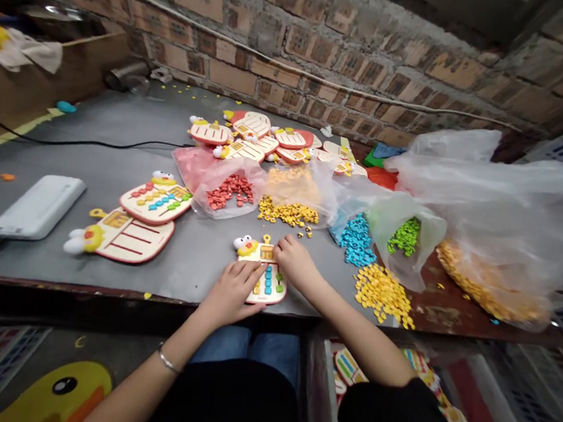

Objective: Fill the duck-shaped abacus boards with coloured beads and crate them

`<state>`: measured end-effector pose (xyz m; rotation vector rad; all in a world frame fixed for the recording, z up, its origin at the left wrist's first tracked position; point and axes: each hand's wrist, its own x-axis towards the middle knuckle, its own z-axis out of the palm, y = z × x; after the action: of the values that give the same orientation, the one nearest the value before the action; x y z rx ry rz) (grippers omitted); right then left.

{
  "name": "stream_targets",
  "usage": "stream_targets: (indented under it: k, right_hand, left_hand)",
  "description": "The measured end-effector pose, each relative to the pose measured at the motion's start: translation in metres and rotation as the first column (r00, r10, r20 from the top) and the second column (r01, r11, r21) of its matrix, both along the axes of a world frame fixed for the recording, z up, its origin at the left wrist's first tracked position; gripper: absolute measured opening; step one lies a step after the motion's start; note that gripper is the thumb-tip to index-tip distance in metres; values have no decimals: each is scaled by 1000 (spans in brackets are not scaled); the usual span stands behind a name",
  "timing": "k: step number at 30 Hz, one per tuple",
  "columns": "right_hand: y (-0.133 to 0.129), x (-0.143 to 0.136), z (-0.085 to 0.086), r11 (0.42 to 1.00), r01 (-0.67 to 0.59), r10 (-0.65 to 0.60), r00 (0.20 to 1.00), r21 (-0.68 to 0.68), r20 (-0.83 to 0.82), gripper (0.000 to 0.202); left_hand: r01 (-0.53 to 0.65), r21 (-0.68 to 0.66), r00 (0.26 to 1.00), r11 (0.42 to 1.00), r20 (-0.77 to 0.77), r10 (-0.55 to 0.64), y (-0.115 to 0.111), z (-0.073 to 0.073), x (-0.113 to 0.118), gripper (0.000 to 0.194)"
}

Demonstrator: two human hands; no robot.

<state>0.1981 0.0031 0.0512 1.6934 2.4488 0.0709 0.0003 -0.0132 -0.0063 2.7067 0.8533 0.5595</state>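
In front of me on the table lies a cream duck-faced toy board (272, 296) with rows of coloured pieces; yellow, blue and green ones show. My left hand (235, 291) grips the board's left side, fingers across its face and thumb along the lower edge, hiding part of it. At the upper right of the board, my right hand (296, 261) has its fingers bent together; whatever they hold is hidden. Just beyond the hands, small yellow pieces (289, 212) spill from a clear bag. Red pieces (230, 192) fill the bag beside it.
Blue pieces (357, 240), green pieces (404, 236) and a loose yellow pile (384, 294) lie to the right. Two duck boards (130, 239) overlap at left, near a white power bank (38, 207). More boards (253, 125) are heaped by the brick wall. A large plastic bag (496, 274) stands far right.
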Motion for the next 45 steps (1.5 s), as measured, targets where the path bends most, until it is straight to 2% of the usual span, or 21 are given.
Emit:
stream_targets:
  k: [4,8,13,17,23,25,29,33,36,39,42,45]
  right_hand:
    - [-2,-11,-1,1000,-5,7,998,-30,56,22]
    - [0,-3,-2,998,-45,45,999,-34,25,17]
    - [22,13,0,991,-113,103,986,-72,-135,14]
    - [31,19,-3,989,-110,79,960,-104,-269,17]
    - [12,18,-21,998,-44,55,953,42,-299,14]
    - [2,18,-27,997,-15,39,934,70,-355,13]
    - [-16,23,-25,998,44,-17,856,40,-516,17]
    - [-27,34,-13,994,92,-109,681,-63,-725,22]
    - [-25,35,-11,981,193,-139,650,-14,-747,24]
    - [-21,32,-12,984,169,-149,646,-50,-749,26]
    - [-20,34,-11,981,120,-193,528,-152,-827,26]
    - [-17,38,-13,980,183,-155,437,-81,-886,15]
  left_hand:
    - [-5,-4,1000,1000,7,5,0,3,1,73]
    - [-5,-9,1000,1000,25,5,0,4,0,73]
    - [-3,-9,999,1000,44,3,0,0,-1,74]
    - [7,3,998,1000,57,-7,1,-3,0,73]
    - [0,7,999,1000,51,0,1,-3,0,75]
    - [0,7,999,1000,43,0,1,-3,-1,75]
    - [1,-16,999,1000,36,0,1,-2,-2,75]
    - [19,-27,999,999,38,-18,1,-1,-2,78]
    - [14,-19,999,1000,32,-13,2,-2,-2,79]
    - [2,-25,1000,1000,26,-2,2,-3,-2,79]
    - [11,-39,1000,999,24,-10,2,-2,-2,80]
    - [17,-39,1000,999,22,-16,2,-2,-2,81]
